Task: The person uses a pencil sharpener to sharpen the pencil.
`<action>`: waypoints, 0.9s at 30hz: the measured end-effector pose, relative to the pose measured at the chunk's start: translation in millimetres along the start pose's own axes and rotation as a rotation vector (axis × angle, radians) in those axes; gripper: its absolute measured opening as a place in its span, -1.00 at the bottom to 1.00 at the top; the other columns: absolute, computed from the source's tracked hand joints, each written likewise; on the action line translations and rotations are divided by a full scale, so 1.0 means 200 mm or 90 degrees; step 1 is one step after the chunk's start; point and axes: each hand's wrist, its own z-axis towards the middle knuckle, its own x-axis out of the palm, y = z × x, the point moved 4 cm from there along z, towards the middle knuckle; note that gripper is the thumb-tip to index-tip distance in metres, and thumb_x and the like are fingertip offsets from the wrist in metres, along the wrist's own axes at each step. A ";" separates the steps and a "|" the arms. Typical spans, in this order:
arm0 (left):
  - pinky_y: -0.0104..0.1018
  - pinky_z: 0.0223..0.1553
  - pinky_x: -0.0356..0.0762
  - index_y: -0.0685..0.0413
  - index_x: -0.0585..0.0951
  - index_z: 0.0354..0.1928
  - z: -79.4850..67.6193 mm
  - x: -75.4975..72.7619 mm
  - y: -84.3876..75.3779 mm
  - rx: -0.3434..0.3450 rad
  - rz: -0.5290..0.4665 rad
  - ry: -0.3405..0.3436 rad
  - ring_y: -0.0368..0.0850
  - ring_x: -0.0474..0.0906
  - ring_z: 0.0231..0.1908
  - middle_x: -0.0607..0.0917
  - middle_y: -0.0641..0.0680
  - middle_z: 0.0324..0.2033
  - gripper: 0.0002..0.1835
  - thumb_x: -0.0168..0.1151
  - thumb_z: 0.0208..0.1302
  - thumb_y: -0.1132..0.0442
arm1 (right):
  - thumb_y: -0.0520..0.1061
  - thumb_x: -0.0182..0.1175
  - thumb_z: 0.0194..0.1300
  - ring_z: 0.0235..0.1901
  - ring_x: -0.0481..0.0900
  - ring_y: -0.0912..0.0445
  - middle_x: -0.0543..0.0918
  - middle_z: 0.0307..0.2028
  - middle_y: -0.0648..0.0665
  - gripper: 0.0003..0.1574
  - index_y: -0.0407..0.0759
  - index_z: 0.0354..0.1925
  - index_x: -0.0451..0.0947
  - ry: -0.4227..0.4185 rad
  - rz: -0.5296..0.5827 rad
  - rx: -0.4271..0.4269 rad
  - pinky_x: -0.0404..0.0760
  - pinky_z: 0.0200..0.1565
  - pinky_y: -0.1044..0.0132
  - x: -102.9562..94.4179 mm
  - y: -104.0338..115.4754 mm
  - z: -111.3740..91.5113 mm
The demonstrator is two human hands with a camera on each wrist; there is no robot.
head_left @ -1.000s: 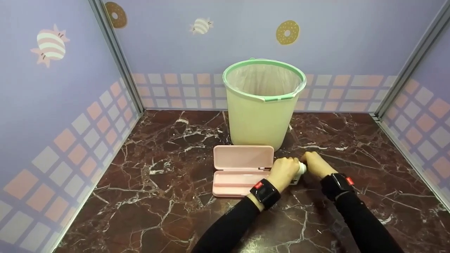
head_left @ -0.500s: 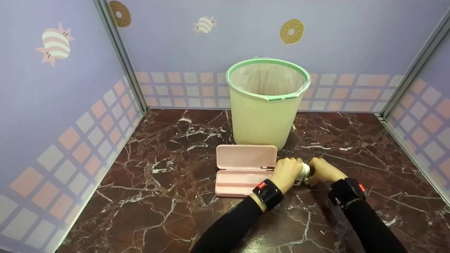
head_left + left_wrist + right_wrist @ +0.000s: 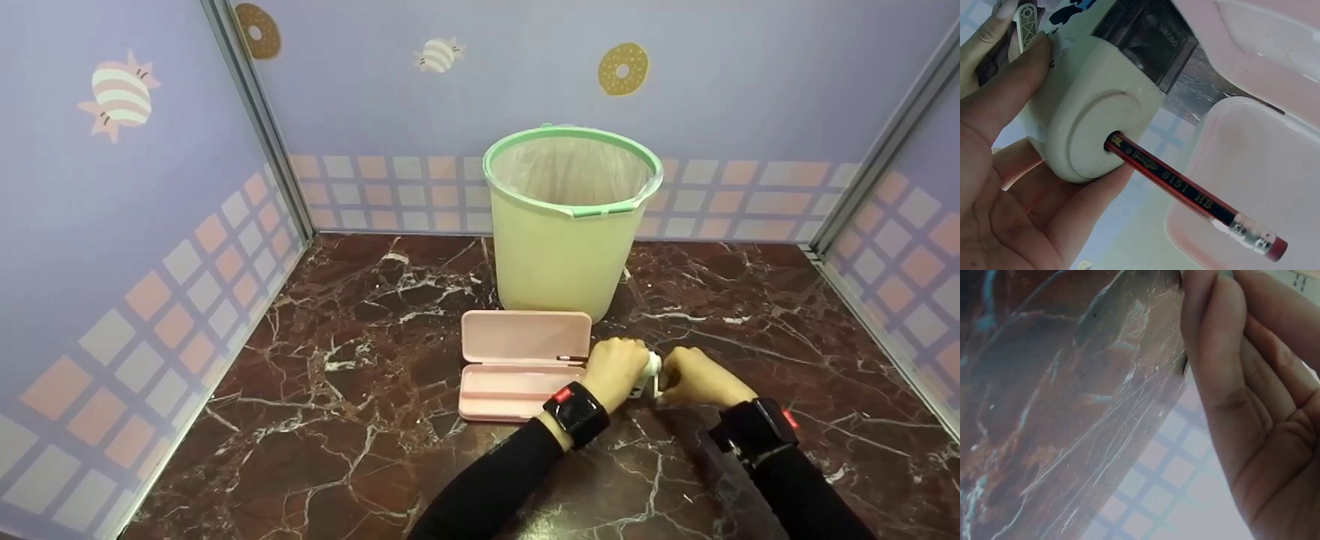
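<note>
On the tabletop [image 3: 352,465], left hand [image 3: 616,371]: fingers gripping sharpener [image 3: 1100,79]
Right hand [image 3: 701,379]: pinching crank [image 3: 1026,27], swung nearer
Pencil [image 3: 1168,178]: apparently sharpening

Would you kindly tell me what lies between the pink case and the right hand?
The left hand, gripping the white sharpener, lies between them in the head view.

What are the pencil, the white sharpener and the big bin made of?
Pencil: probably wood, but glossy red-and-black paint hides it; its silver band shines like metal.
Sharpener: likely hard plastic, smooth and slightly shiny, with rounded moulded edges.
Bin: probably plastic, satin-smooth and evenly coloured; the crinkly, see-through liner looks like thin plastic film.
</note>
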 end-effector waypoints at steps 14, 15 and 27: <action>-0.49 -0.52 0.55 -0.28 0.72 -0.36 0.00 -0.02 0.00 -0.013 0.007 0.006 -0.35 0.63 -0.47 0.72 -0.24 -0.46 -0.87 0.19 0.22 0.07 | -0.36 0.42 -0.17 -0.67 0.26 0.40 0.43 -0.68 0.18 -0.70 -0.10 -0.70 0.49 -0.044 0.024 -0.061 0.32 -0.56 0.46 -0.01 0.03 -0.06; -0.49 -0.52 0.55 -0.29 0.72 -0.37 0.00 -0.02 -0.01 -0.015 0.007 0.011 -0.35 0.63 -0.47 0.72 -0.25 -0.45 -0.87 0.20 0.22 0.06 | -0.36 0.42 -0.17 -0.67 0.26 0.41 0.43 -0.68 0.18 -0.69 -0.10 -0.71 0.48 -0.049 0.023 -0.065 0.31 -0.57 0.46 -0.01 0.03 -0.06; -0.50 -0.51 0.53 -0.40 0.72 -0.43 0.01 -0.01 -0.03 -0.018 0.016 0.032 -0.36 0.61 -0.47 0.72 -0.29 -0.43 -0.87 0.22 0.19 0.05 | -0.40 0.38 -0.21 -0.67 0.18 0.42 0.30 -0.68 0.22 -0.62 -0.08 -0.73 0.39 -0.093 0.012 -0.094 0.23 -0.58 0.48 -0.02 0.05 -0.09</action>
